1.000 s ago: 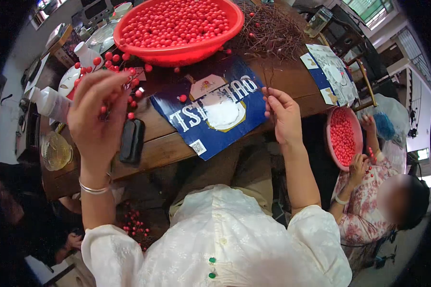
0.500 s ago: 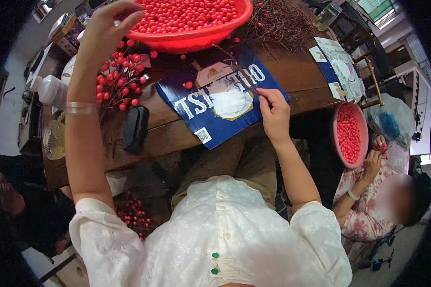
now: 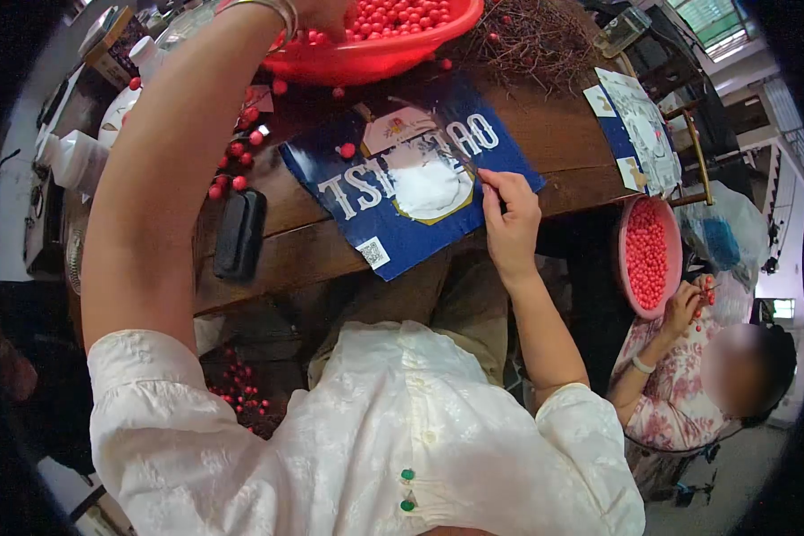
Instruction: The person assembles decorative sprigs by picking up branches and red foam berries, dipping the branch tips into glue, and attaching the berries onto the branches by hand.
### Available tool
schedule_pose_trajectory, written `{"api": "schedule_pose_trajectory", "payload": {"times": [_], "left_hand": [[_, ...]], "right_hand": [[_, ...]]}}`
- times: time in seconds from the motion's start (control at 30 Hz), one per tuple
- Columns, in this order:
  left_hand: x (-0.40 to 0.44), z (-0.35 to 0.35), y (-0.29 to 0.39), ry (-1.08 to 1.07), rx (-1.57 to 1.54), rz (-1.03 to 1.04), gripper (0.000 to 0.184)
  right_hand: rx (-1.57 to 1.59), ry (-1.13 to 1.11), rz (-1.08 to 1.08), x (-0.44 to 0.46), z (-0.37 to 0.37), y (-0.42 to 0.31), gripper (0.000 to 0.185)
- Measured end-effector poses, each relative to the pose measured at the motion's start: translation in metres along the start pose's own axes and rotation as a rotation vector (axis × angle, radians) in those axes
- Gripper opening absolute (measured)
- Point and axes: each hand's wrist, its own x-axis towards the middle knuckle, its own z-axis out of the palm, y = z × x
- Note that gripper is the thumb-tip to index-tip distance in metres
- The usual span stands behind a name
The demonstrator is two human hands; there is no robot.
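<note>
At the table's left end, a white plastic bottle [image 3: 79,163] stands near the left edge. Further in, a branching spray of glossy red berries [image 3: 241,152] lies beside an oblong black case [image 3: 239,234], which rests close to the near edge of the dark wooden table [image 3: 290,255]. The left forearm passes over this side, so it is best carried high enough to leave the spray undisturbed.

The left hand [image 3: 324,16] is at the wide red plastic basin [image 3: 375,61], among loose round red berries [image 3: 402,18]. Its fingertips are hidden, so I cannot tell whether they have closed on a berry. A light pinch on one berry should serve better than a handful.

Towards the table's near edge, the blue printed sheet [image 3: 411,246] bears a smear of white paste [image 3: 431,189] and, apart from it, a single red berry [image 3: 347,150]. The right hand [image 3: 514,219] pinches a thin dark stem [image 3: 467,161] between thumb and fingers, above the sheet's right part, by the paste. A gentle hold keeps the stem steady without bending it; a small dab would avoid drips.

Beyond lies a tangled heap of brown twigs [image 3: 531,40] towards the far edge; off the right edge, another person works by a pink basin [image 3: 623,259].
</note>
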Motion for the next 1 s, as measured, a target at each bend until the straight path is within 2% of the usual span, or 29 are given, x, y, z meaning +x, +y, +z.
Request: {"api": "schedule_pose_trajectory", "payload": {"times": [0.33,0.5,0.67,0.7,0.73,0.8,0.9,0.97,1.0], "left_hand": [[-0.044,0.025,0.027,-0.169,0.09,0.064,0.021],[-0.052,0.012,0.039,-0.209,0.146,0.101,0.02],[-0.117,-0.02,0.078,0.325,-0.797,-0.017,0.021],[-0.129,-0.02,0.085,0.429,-0.988,-0.037,0.022],[-0.138,-0.017,0.089,0.433,-0.986,-0.024,0.022],[-0.152,0.003,0.089,0.361,-1.409,0.292,0.023],[-0.178,0.044,0.093,0.184,-1.998,0.803,0.025],[-0.204,0.081,0.125,0.043,-2.315,0.52,0.032],[-0.209,0.099,0.133,-0.043,-2.378,0.457,0.032]], "right_hand": [[-0.19,-0.01,-0.074,-0.004,0.003,-0.001,0.021],[0.01,0.044,0.027,0.002,0.0,-0.004,0.02],[0.115,0.112,0.144,0.01,-0.009,-0.004,0.018],[0.244,0.106,0.241,0.013,-0.01,-0.008,0.017],[0.375,0.101,0.333,0.016,-0.011,-0.013,0.016],[0.638,0.088,0.516,0.022,-0.014,-0.023,0.014],[0.777,0.067,0.556,0.032,-0.018,-0.031,0.013],[0.922,0.03,0.605,0.036,-0.017,-0.036,0.011],[0.924,0.036,0.599,0.038,-0.016,-0.039,0.011]]}}
